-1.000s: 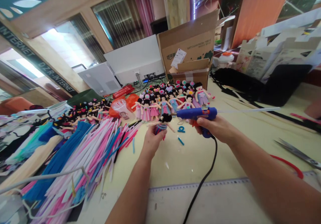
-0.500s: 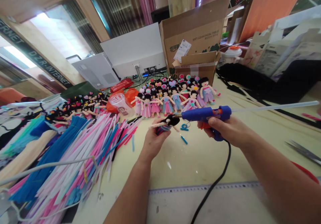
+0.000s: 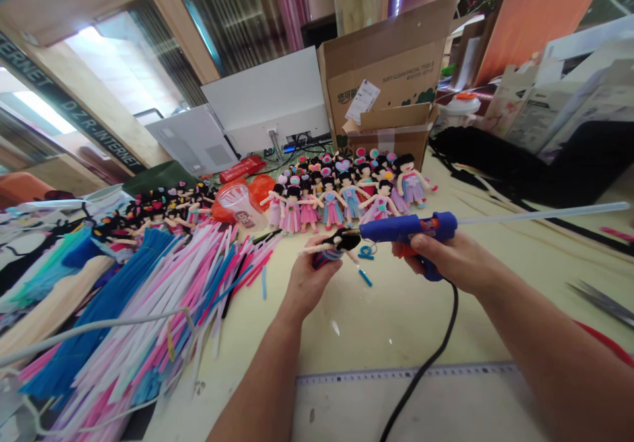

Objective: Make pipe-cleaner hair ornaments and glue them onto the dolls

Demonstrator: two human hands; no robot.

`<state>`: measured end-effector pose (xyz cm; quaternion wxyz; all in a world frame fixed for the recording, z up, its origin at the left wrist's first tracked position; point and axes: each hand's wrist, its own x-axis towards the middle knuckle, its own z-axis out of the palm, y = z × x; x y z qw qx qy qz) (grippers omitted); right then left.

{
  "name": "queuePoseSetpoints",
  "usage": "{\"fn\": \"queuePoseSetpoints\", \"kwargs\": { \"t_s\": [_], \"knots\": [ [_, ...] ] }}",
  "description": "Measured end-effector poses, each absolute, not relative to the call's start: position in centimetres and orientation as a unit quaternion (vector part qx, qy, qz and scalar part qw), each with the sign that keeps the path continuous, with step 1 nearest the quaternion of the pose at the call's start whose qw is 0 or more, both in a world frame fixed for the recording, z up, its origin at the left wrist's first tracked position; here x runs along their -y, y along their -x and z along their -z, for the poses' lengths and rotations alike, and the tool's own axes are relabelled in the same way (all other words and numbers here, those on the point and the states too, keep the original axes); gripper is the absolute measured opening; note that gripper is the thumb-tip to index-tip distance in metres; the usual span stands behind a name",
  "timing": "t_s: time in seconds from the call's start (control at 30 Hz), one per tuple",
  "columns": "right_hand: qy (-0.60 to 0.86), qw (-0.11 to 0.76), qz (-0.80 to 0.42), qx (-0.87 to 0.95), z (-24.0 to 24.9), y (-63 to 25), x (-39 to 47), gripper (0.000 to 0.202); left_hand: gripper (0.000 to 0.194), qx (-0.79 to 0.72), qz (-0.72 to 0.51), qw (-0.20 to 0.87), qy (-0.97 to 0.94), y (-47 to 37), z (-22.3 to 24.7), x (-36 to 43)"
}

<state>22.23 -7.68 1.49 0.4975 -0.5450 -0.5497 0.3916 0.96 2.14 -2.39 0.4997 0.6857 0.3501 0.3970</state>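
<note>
My left hand (image 3: pixel 308 285) is closed around a small pipe-cleaner doll (image 3: pixel 329 252) with black hair, its pale arms sticking out to both sides. My right hand (image 3: pixel 458 260) grips a blue glue gun (image 3: pixel 411 228), fingers wrapped at the orange trigger. A long clear glue stick (image 3: pixel 545 213) juts out of the back of the gun. The metal nozzle is at the doll's black hair; whether it touches cannot be made out. Short blue pipe-cleaner pieces (image 3: pixel 365 277) lie on the table just beyond the hands.
Several finished dolls (image 3: pixel 347 197) stand in rows before a cardboard box (image 3: pixel 386 78). Bundles of pipe cleaners (image 3: pixel 163 296) cover the left side. Scissors (image 3: pixel 604 302) lie at right, a ruler strip (image 3: pixel 356 377) along the near edge. The gun's black cord (image 3: pixel 426 369) runs toward me.
My left hand and the doll have shifted slightly right and down, bringing the doll's head closer under the nozzle. The right hand with the glue gun stays nearly still.
</note>
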Motion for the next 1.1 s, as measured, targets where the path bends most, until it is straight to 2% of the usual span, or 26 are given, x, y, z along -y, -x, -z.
{"fn": "queuePoseSetpoints", "kwargs": {
  "t_s": [0.4,1.1],
  "knots": [
    [0.55,0.492,-0.393,0.548,-1.68,-22.13,7.68,0.045,0.037,-0.353,-0.395,0.513,-0.675,-0.95,2.53,-2.11],
    [0.537,0.503,-0.405,0.542,-0.82,-22.46,7.46,0.055,0.039,-0.346,-0.404,0.517,-0.67,-0.84,2.86,-2.28]
  ]
}}
